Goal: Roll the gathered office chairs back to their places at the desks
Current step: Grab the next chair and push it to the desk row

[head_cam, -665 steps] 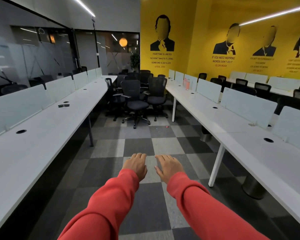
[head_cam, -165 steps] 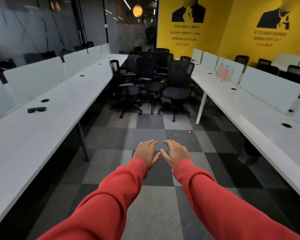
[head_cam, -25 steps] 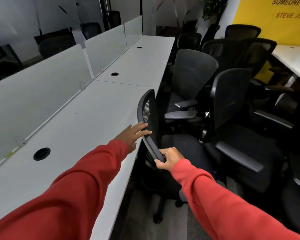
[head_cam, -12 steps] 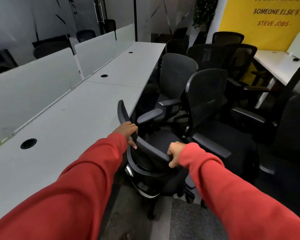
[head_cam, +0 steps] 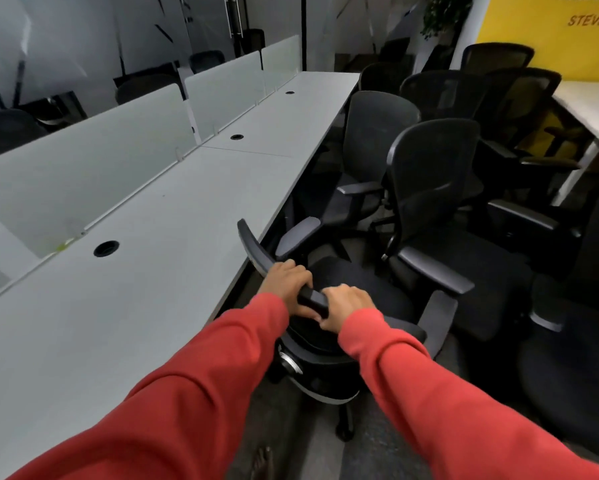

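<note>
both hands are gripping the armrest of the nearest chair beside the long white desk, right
Not quite. In the head view the left hand and right hand grip the top edge of the backrest of the nearest chair, not its armrest. The chair does stand beside the long white desk.

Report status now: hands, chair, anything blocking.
Both gripping, left hand and right hand, top of backrest of office chair. It stands beside white desk, not tucked in. Close on the right, neighbouring chair; more chairs behind it.
</note>
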Available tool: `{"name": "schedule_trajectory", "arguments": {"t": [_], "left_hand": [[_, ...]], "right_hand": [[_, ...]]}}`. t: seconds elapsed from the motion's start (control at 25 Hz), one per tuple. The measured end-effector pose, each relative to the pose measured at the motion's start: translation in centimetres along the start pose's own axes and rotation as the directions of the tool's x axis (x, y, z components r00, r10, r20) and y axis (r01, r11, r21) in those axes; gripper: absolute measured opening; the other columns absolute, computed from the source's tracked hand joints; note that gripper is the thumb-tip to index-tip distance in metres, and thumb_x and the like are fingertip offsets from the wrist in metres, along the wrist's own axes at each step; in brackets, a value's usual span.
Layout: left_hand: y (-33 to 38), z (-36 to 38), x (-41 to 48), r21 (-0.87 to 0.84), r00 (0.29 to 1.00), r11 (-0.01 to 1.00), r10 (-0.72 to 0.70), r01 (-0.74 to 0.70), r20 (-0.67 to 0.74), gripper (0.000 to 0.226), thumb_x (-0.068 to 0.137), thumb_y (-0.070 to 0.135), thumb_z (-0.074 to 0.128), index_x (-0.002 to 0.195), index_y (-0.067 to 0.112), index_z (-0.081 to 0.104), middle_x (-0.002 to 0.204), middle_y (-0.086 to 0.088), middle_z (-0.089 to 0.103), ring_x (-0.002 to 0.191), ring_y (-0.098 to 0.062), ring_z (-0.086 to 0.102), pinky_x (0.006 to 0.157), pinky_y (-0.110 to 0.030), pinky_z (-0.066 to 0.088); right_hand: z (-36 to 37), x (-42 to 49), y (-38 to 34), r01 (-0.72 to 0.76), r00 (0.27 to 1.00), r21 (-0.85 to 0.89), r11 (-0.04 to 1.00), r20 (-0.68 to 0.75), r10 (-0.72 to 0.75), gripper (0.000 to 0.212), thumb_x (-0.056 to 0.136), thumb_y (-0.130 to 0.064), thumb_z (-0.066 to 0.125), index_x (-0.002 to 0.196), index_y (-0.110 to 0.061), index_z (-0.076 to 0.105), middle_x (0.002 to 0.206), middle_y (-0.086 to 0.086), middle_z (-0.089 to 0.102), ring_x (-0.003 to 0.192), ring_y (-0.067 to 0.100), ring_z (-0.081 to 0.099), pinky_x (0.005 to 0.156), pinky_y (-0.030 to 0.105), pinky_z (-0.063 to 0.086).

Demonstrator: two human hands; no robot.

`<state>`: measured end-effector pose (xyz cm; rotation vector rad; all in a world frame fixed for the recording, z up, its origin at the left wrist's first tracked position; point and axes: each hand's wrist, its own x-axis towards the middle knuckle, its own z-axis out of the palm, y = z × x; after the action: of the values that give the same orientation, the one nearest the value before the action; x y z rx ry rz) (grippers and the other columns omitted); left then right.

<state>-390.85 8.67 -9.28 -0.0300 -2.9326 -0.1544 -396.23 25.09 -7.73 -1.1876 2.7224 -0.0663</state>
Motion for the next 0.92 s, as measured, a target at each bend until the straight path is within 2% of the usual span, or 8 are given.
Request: {"name": "schedule_trajectory", "arguments": {"t": [0.04, 0.12, 0.16, 0.24, 0.36, 0.44, 0.64, 0.92], "left_hand": [[1.0, -0.2, -0.5, -0.011, 0.998, 0.999, 0.033, -0.032, 0.046, 0.07, 0.046, 0.072, 0.079, 0.086, 0.017, 0.062, 0.083, 0.002, 0.061, 0.08, -0.017, 0.046, 0.07, -0.031, 0.032], [1.7, -1.7, -0.8, -0.019, 0.962, 0.996, 0.085, -0.083, 0.258, 0.072, 0.054, 0.073, 0.076, 0.098, 0.019, 0.063, 0.094, 0.001, 0.062, 0.088, -0.016, 0.048, 0.079, -0.033, 0.041], [1.8, -2.4, -0.8, 0.024, 0.931, 0.996, 0.076, -0.09, 0.356, 0.076, 0.056, 0.077, 0.072, 0.104, 0.02, 0.062, 0.098, 0.0, 0.062, 0.093, -0.017, 0.052, 0.083, -0.034, 0.044], [2.6, -3.2, -1.4, 0.147, 0.9, 0.987, -0.007, -0.064, 0.436, 0.085, 0.056, 0.087, 0.061, 0.108, 0.021, 0.06, 0.098, -0.001, 0.064, 0.093, -0.02, 0.059, 0.081, -0.036, 0.05], [5.7, -2.6, -3.1, 0.232, 0.891, 0.967, -0.015, -0.102, 0.454, 0.089, 0.058, 0.091, 0.051, 0.105, 0.016, 0.058, 0.09, -0.004, 0.067, 0.084, -0.025, 0.064, 0.069, -0.033, 0.046], [7.8, -2.3, -4.3, 0.227, 0.899, 0.968, -0.006, -0.104, 0.439, 0.089, 0.06, 0.091, 0.049, 0.105, 0.015, 0.058, 0.088, -0.005, 0.069, 0.084, -0.027, 0.065, 0.069, -0.034, 0.046], [12.3, -2.7, -8.0, 0.221, 0.934, 0.974, -0.025, -0.058, 0.356, 0.089, 0.062, 0.093, 0.042, 0.103, 0.015, 0.06, 0.089, -0.005, 0.07, 0.089, -0.027, 0.066, 0.074, -0.035, 0.049], [17.6, -3.7, -13.3, 0.282, 0.946, 0.954, 0.002, -0.099, 0.323, 0.089, 0.068, 0.09, 0.038, 0.108, 0.014, 0.059, 0.094, -0.007, 0.07, 0.09, -0.026, 0.065, 0.066, -0.032, 0.04]], "right_hand": [[0.1, -1.5, 0.9, 0.012, 1.0, -0.01, 1.0, 0.001, -0.012, 0.039, 0.079, -0.046, 0.068, 0.11, -0.025, 0.064, 0.107, 0.005, 0.069, 0.102, 0.029, 0.065, 0.083, 0.035, 0.049], [0.1, -3.9, 2.7, 0.016, 1.0, -0.023, 1.0, 0.015, -0.016, 0.037, 0.074, -0.044, 0.068, 0.107, -0.029, 0.067, 0.102, 0.002, 0.07, 0.099, 0.027, 0.066, 0.082, 0.033, 0.049], [0.1, -5.1, 3.5, 0.008, 1.0, -0.027, 1.0, 0.023, -0.007, 0.037, 0.071, -0.044, 0.069, 0.106, -0.03, 0.067, 0.1, 0.0, 0.071, 0.098, 0.026, 0.066, 0.081, 0.032, 0.049], [0.1, -7.2, 4.8, -0.031, 0.999, -0.041, 0.999, 0.041, 0.033, 0.039, 0.069, -0.05, 0.07, 0.103, -0.031, 0.068, 0.099, -0.002, 0.071, 0.096, 0.023, 0.066, 0.08, 0.031, 0.049], [0.5, -10.1, 5.4, -0.125, 0.992, -0.028, 0.992, 0.001, 0.125, 0.067, 0.067, -0.086, 0.054, 0.103, -0.032, 0.067, 0.098, -0.002, 0.071, 0.097, 0.023, 0.065, 0.079, 0.032, 0.045], [1.1, -12.1, 5.3, -0.158, 0.986, -0.06, 0.986, -0.07, 0.154, 0.082, 0.063, -0.096, 0.039, 0.104, -0.03, 0.067, 0.096, -0.001, 0.071, 0.097, 0.024, 0.065, 0.077, 0.033, 0.042], [1.3, -16.7, 5.7, -0.222, 0.97, -0.087, 0.971, -0.124, 0.211, 0.094, 0.058, -0.099, 0.037, 0.115, -0.031, 0.067, 0.099, -0.002, 0.072, 0.1, 0.022, 0.065, 0.079, 0.032, 0.044], [2.8, -24.0, 4.8, -0.281, 0.952, -0.089, 0.956, -0.151, 0.266, 0.101, 0.051, -0.103, 0.033, 0.115, -0.032, 0.067, 0.095, -0.004, 0.071, 0.097, 0.021, 0.065, 0.079, 0.032, 0.044]]}}
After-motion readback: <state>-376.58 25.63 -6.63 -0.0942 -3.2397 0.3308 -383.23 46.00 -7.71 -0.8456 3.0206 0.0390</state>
